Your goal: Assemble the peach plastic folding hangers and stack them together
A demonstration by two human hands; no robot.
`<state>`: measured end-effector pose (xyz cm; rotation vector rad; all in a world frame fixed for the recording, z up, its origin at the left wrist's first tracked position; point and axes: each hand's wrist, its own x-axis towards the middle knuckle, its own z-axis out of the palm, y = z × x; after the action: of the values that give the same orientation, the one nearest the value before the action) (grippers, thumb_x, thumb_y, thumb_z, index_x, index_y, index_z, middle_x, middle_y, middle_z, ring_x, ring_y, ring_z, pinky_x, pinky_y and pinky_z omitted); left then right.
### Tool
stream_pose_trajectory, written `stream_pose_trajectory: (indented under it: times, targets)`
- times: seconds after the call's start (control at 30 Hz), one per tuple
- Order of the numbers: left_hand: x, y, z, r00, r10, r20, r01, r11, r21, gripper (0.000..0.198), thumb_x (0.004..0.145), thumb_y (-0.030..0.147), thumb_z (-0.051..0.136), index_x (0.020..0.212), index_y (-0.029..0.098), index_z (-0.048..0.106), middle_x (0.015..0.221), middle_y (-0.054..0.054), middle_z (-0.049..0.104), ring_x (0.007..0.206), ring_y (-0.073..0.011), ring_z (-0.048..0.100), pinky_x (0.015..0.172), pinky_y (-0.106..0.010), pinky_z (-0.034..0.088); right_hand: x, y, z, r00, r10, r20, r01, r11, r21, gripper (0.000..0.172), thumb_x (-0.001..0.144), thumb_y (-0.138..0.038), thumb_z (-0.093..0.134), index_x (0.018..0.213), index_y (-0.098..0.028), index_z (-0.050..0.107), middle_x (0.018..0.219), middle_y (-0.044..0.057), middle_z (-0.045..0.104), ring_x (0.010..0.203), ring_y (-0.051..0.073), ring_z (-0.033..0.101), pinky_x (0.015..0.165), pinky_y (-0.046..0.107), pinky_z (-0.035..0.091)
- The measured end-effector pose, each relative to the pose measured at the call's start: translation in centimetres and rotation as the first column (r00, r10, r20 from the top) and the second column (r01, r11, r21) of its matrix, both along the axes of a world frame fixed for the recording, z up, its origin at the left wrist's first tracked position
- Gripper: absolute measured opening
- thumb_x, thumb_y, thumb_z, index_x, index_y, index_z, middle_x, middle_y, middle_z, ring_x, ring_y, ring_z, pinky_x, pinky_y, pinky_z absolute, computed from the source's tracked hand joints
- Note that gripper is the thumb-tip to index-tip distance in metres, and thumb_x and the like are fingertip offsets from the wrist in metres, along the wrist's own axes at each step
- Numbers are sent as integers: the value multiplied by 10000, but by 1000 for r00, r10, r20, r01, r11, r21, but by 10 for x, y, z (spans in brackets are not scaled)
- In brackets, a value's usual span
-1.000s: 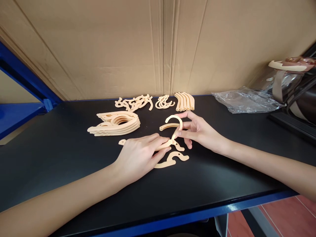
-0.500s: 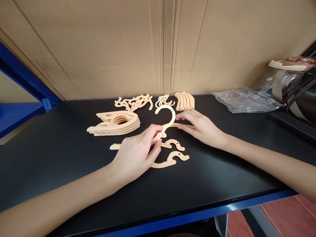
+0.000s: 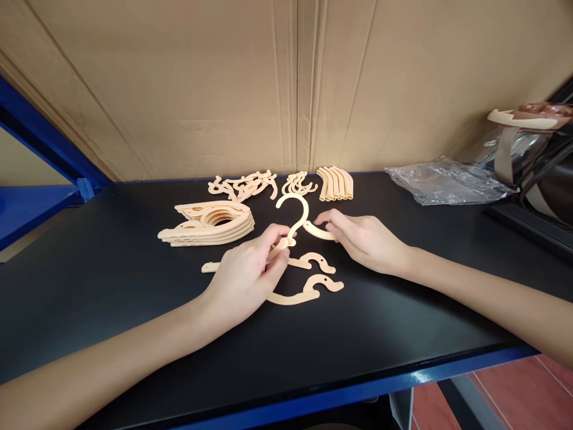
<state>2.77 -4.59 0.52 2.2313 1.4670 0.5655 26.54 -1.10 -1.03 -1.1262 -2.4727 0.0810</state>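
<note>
My left hand (image 3: 248, 269) pinches the base of a cream plastic hanger hook (image 3: 306, 210), whose curve stands up above the fingertips; a short arm piece at its base is partly hidden by the fingers. In my right hand (image 3: 376, 243) is a curved hanger arm (image 3: 320, 232), its holed end pointing left, close by the hook. I cannot tell if the two touch. Two loose hanger arms with curled ends lie under and in front of my left hand: an upper piece (image 3: 319, 258) and a lower piece (image 3: 293, 299). My left hand covers part of both.
A stack of folded hanger parts (image 3: 208, 236) sits at the left. Along the back lie a pile of small curved pieces (image 3: 250, 185), several loose hooks (image 3: 295, 182) and a row of arm pieces (image 3: 335, 184). A clear plastic bag (image 3: 447, 181) lies at the right, before a cardboard wall (image 3: 179, 89).
My right hand has shifted slightly and closed around the hanger arm, whose holed end now shows beside the hook. My left hand has moved a little left with the hook.
</note>
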Motion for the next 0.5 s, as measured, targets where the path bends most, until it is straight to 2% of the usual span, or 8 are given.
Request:
stream_pose_trajectory:
  times: [0.1,0.2,0.33,0.43,0.5]
  targets:
    - [0,-2,3,997,9,72,-4,998,-66,264,967,429,372,1084,264,542,715,51,580,643,-141,545,583,-250,355,-3,-4,4,999,45,3,-45,999,20,305,998,-409,371,998,-184,576,700,-21,644,538,108,554,523,225,373]
    - [2,-5,10,987,18,162,5,991,-137,318,966,483,378,993,263,605,658,57,527,565,-113,471,526,-234,322,-5,-7,6,989,144,38,-147,985,88,376,993,-426,392,811,-176,606,648,-19,621,553,96,552,522,224,341]
    - [4,-5,19,943,59,327,30,965,-261,307,941,462,461,1011,233,653,679,57,553,466,-66,402,461,-207,312,-7,-11,5,975,214,59,-221,960,173,370,993,-395,414,800,-170,635,647,-14,627,576,93,557,527,236,320]
    - [5,-4,24,912,95,400,65,928,-367,302,917,442,517,1035,214,676,754,40,615,437,-38,414,434,-179,339,-8,-13,6,974,213,71,-224,945,237,364,993,-376,424,802,-173,659,634,-15,624,567,93,550,531,244,317]
    - [5,-2,27,901,94,423,108,896,-430,301,897,440,551,1011,203,698,707,34,624,449,-45,455,424,-161,364,-9,-14,6,974,213,75,-225,934,277,351,990,-374,435,817,-179,671,639,-17,630,564,94,545,535,246,319]
